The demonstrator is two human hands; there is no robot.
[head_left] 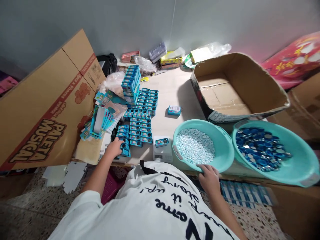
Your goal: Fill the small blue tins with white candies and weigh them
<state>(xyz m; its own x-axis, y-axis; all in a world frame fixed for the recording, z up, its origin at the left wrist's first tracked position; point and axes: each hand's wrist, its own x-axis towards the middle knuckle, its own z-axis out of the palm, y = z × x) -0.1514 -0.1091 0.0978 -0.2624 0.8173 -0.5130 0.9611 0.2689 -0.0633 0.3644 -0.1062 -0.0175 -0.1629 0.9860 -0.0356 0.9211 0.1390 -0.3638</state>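
My left hand [115, 148] is at the near end of a column of small blue boxes [123, 135], its thumb and fingers closed about one at the front. Several more rows of these boxes lie close by, and a taller stack [131, 83] rises behind them. One box [162, 142] sits on a white scale [162, 155]. My right hand [209, 176] rests its fingers on the near rim of a turquoise basin [225, 156], with no object seen in it. Pale blue and white candy-like pieces [195, 145] fill part of that basin.
A second basin [297, 163] at right holds blue and silver round pieces [262, 146]. Behind stands an open cardboard box [237, 96]. A single blue box [174, 110] lies mid-table. Unfolded cartons [105, 120] and a large cardboard panel [50, 116] are at left.
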